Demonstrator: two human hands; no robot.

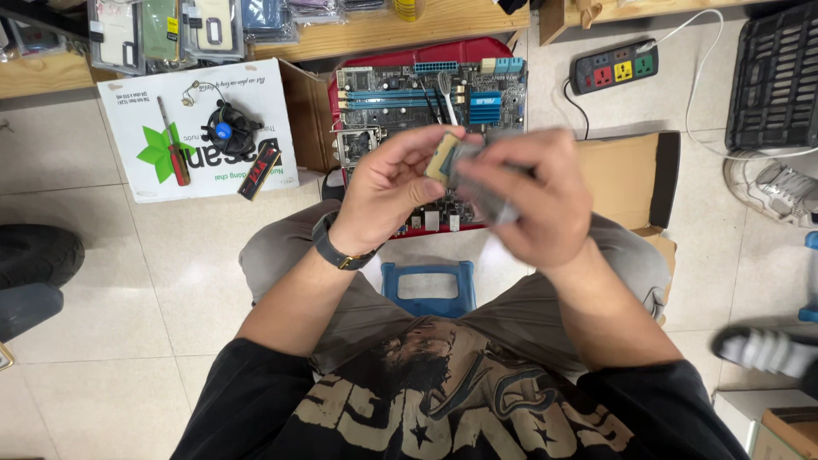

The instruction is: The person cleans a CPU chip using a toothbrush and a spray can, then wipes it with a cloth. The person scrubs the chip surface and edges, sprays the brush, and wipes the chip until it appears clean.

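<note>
Left hand (388, 183) pinches a small square chip with a tan edge and grey metal top (442, 158) by its sides, fingers curled round it. Right hand (532, 200) is closed on a grey cloth-like wad (481, 183) pressed against the chip's face; that hand is motion-blurred, so the exact finger grip can't be read. Both hands are held up over the lap, above the near edge of the motherboard.

Green and blue rectangular motherboard (426, 102) lies flat on a red tray-like base (409, 53), on the floor. Its silver square socket (356, 145), near the board's left edge, is empty, and its frame looks open.

Progress, judged from the layout: the cooler is off the board and the chip is out of the socket and in hand. Nothing is seated; socket, cooler and tools all lie apart from each other.

Counts:
- 1 chip, in hand
- 1 motherboard
- 1 black round fan cooler with blue hub (228, 128), on the white printed plastic bag (145, 102) left of the board
- 1 red-handled screwdriver (177, 158), same bag
- 1 black and red flat stick (260, 169), at the bag's lower right corner
- 1 black power strip with coloured sockets (615, 66), on the floor at right, well apart from the board
- 1 blue plastic stool (428, 285) under the person
</note>
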